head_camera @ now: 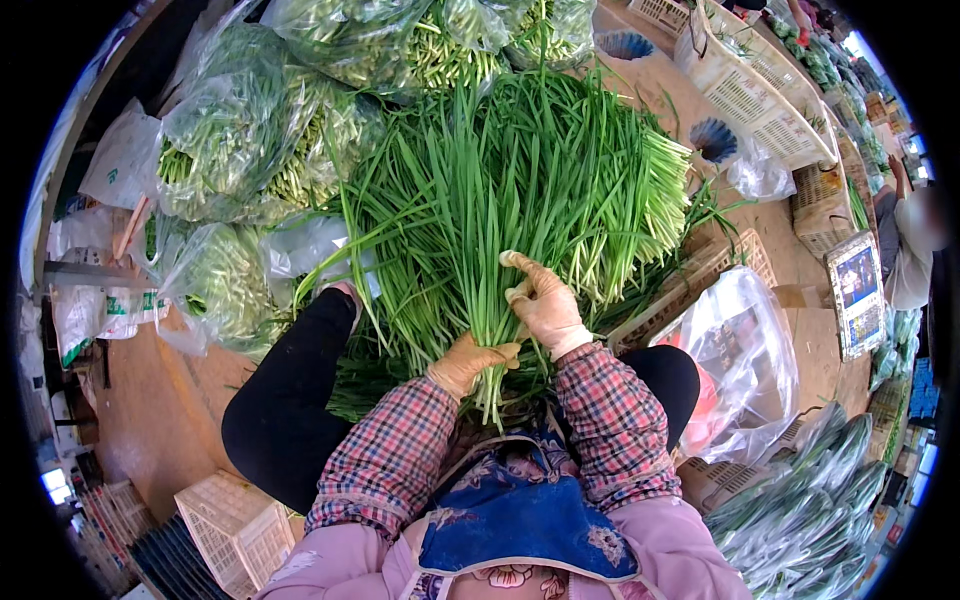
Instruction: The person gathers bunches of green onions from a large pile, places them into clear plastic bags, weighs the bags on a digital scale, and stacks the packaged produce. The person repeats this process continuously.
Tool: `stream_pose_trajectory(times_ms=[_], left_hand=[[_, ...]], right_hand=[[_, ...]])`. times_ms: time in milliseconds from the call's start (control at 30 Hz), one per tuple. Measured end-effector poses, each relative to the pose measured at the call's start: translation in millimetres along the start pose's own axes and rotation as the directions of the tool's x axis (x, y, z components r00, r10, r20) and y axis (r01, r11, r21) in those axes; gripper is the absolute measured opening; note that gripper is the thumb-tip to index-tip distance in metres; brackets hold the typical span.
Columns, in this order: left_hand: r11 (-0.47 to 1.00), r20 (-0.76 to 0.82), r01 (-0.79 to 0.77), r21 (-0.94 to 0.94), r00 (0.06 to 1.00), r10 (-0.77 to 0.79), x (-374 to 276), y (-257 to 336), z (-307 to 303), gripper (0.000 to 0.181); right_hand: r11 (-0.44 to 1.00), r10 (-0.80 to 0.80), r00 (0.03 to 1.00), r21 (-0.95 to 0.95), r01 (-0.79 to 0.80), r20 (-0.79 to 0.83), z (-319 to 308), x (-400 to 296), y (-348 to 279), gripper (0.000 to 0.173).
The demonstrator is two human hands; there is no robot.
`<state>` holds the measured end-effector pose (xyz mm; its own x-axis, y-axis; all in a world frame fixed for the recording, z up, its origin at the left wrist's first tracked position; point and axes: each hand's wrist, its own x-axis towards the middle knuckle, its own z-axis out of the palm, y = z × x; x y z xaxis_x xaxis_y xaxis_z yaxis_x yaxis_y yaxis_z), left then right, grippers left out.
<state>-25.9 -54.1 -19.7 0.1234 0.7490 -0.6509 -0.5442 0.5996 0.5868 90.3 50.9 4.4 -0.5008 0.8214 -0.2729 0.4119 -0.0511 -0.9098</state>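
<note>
My left hand [472, 364], in a pale rubber glove, is closed around the lower stems of a bunch of garlic chives [480, 277]. The white stem ends point towards my body, and the green leaves fan out away from me. Just right of that bunch, my gloved right hand [551, 304] has its index finger and thumb apart at the edge of the leaves. I see nothing held in it. Beyond both hands lies a large heap of loose chives [570, 165], its pale cut ends [667, 195] turned to the right.
Clear plastic bags of bundled greens [232, 135] are piled at the upper left. A plastic crate [757, 90] stands at the upper right, and a clear bag [742, 367] sits beside my right knee. Wrapped greens [810, 510] lie lower right. Another person [911, 232] is at the far right.
</note>
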Motion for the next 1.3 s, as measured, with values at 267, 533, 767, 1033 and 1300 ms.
stream_pose_trajectory(times_ms=[267,533,767,1033,1300], left_hand=[[0.998,0.112,-0.037,0.046,0.993,0.032,13,-4,-21,0.050],[0.998,0.100,-0.064,-0.023,0.993,0.066,10,-2,-16,0.070],[0.988,-0.069,-0.053,0.145,0.996,0.064,-3,16,3,0.075],[0.884,-0.107,-0.098,0.457,0.981,0.164,11,4,-1,0.066],[0.985,-0.001,-0.136,0.109,0.991,0.137,10,-3,-8,0.062]], right_hand=[[0.989,0.073,0.975,-0.143,-0.043,0.210,11,-12,10,0.032],[0.979,-0.005,0.997,-0.201,0.022,0.080,14,-11,23,0.018],[0.815,-0.455,0.889,-0.375,0.441,0.058,12,-14,-6,0.030],[0.816,-0.297,0.944,-0.477,0.328,0.142,25,-6,21,0.023],[0.866,-0.424,0.897,-0.346,0.362,-0.125,19,4,33,0.013]])
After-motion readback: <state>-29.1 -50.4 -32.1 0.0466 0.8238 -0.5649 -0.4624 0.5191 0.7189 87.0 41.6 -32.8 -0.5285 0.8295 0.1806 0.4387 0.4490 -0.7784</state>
